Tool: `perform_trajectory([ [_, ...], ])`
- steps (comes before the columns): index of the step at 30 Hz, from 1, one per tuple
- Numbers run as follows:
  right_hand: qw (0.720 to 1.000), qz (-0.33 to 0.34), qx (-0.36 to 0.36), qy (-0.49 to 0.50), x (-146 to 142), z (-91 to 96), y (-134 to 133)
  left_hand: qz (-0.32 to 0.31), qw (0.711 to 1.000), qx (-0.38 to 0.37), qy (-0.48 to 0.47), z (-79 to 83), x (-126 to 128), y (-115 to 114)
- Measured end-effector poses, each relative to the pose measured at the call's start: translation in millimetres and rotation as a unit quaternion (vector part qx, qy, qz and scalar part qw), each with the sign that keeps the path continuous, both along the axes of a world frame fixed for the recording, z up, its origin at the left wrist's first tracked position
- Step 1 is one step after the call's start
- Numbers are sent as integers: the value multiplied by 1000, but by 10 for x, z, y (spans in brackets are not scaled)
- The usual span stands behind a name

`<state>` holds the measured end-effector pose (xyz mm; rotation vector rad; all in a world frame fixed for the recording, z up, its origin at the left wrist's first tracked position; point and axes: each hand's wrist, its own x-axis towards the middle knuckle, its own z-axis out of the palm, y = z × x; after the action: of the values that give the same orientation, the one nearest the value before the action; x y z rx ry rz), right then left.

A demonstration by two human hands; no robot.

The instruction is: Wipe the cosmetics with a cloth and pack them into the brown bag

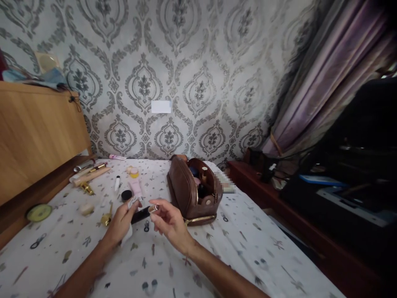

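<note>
My left hand (121, 222) is closed on a white tissue (132, 203) and on the near end of a dark slim cosmetic tube (141, 215). My right hand (167, 221) pinches the tube's far end, where a small clear, shiny tip (153, 209) shows between thumb and forefinger. Both hands hover just above a white patterned bedsheet (235, 244). Just beyond my right hand stands a brown zipped cosmetic bag (186, 190), open at the top, with several small bottles inside.
Scattered on the sheet to the left are a pink tube (135, 187), a small black jar (126, 195), gold-capped items (87, 188), a round green tin (39, 212) and a white vial (117, 182). A wooden headboard (37, 132) rises at left. Dark furniture and a purple curtain (328, 82) stand at right.
</note>
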<state>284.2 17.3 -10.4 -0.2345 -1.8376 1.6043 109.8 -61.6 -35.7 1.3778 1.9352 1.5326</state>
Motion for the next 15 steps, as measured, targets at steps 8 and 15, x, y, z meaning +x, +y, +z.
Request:
perform_trajectory([
  [8, 986, 22, 143, -86, 245, 346, 101, -60, 981, -66, -171, 18, 81, -3],
  [15, 971, -36, 224, -73, 438, 852, 241, -8, 959, -38, -279, 27, 112, 6],
])
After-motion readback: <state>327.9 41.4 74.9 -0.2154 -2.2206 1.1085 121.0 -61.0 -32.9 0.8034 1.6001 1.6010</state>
